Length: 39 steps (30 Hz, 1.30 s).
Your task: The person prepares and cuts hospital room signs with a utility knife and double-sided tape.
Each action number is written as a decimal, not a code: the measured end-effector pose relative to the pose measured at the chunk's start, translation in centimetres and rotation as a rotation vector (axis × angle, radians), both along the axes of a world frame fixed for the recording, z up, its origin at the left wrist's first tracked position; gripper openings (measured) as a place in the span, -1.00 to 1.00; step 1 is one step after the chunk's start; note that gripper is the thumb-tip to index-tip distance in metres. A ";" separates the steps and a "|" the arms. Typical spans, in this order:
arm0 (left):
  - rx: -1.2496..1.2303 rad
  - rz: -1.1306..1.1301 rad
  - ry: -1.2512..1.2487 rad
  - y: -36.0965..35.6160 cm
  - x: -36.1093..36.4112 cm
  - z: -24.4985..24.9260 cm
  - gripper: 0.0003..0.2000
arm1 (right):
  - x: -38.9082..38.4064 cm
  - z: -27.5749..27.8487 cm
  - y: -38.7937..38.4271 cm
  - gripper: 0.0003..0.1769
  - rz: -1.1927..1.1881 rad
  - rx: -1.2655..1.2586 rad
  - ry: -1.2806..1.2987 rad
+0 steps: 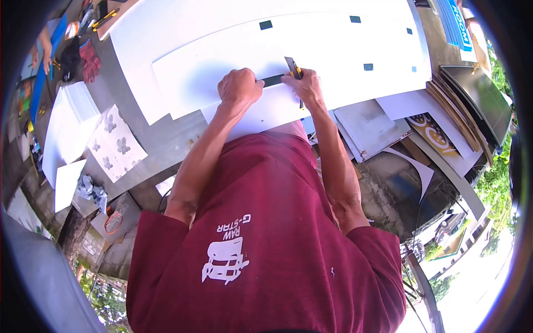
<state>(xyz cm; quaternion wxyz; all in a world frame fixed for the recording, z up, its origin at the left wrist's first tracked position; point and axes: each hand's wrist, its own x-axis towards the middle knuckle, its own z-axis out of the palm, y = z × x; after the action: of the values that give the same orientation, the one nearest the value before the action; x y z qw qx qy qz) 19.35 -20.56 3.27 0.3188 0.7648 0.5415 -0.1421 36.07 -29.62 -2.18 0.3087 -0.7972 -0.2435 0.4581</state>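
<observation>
While your left hand curls with its thumb and fingertips closed on one end of a dark strip, your right hand has its fingertips at the other end and also grips a yellow-and-black cutter knife. The knife slants through your right hand, its broad metal end pointing away from you. The dark strip spans the gap between your hands, roughly level, in front of your maroon shirt; you cannot tell from this angle whether it touches the white panel beneath it.

Dark green patches sit spaced out on that panel, most of them beyond your right hand. Under the panel lies a larger white sheet, and nearer your body is a smaller white piece.

To your left, on the grey tabletop, a sheet with grey motifs lies beside a stack of white sheets. Farther off are a red glove and another person's hand next to a blue strip. To your right, thin boards lean near a panel with a yellow design, and a blue sign reading "ROOM" lies beyond.
</observation>
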 end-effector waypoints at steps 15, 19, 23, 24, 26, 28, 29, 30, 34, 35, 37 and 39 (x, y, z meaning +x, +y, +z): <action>0.041 -0.095 0.046 0.7 1.2 -0.9 -0.79 | 0.2 -0.6 0.9 -0.74 0.057 -0.034 -0.132; 0.045 -0.112 0.052 0.8 1.1 -1.1 -0.81 | 0.0 -0.4 1.0 -0.74 0.088 -0.029 -0.166; 0.026 -0.099 0.070 0.9 1.1 -1.2 -0.81 | -0.3 0.3 1.1 -0.73 0.113 -0.037 -0.196; 0.021 -0.096 0.071 0.9 1.2 -1.1 -0.81 | -0.3 0.3 1.1 -0.74 0.115 -0.032 -0.206; 0.011 -0.092 0.081 0.9 1.2 -1.0 -0.81 | -0.4 0.2 1.1 -0.74 0.120 -0.023 -0.224; 0.005 -0.093 0.098 1.0 1.4 -1.0 -0.81 | -0.6 0.1 1.0 -0.75 0.133 -0.011 -0.256; 0.007 -0.097 0.099 1.0 1.5 -1.0 -0.81 | -0.6 0.0 1.0 -0.75 0.139 -0.005 -0.273; 0.009 -0.102 0.101 1.0 1.5 -1.0 -0.82 | -0.7 -0.2 1.0 -0.73 0.152 -0.011 -0.296; 0.017 -0.103 0.027 1.0 1.2 -0.9 -0.86 | -1.3 -0.8 1.1 -0.60 0.163 -0.048 -0.369; 0.020 -0.097 0.012 0.9 1.2 -0.8 -0.87 | -1.6 -0.8 1.1 -0.56 0.155 -0.059 -0.384; 0.027 -0.081 -0.016 0.9 1.0 -0.8 -0.88 | -2.1 0.0 1.2 -0.55 0.151 -0.068 -0.418; 0.060 -0.082 -0.031 0.8 0.9 -0.9 -0.88 | -2.6 0.6 1.5 -0.49 0.161 -0.083 -0.447</action>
<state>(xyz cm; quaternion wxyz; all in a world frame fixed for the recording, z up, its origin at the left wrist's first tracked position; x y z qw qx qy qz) 20.27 -19.74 2.35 0.2981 0.7976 0.5089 -0.1266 33.51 -28.10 -1.62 0.1767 -0.8688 -0.3494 0.3030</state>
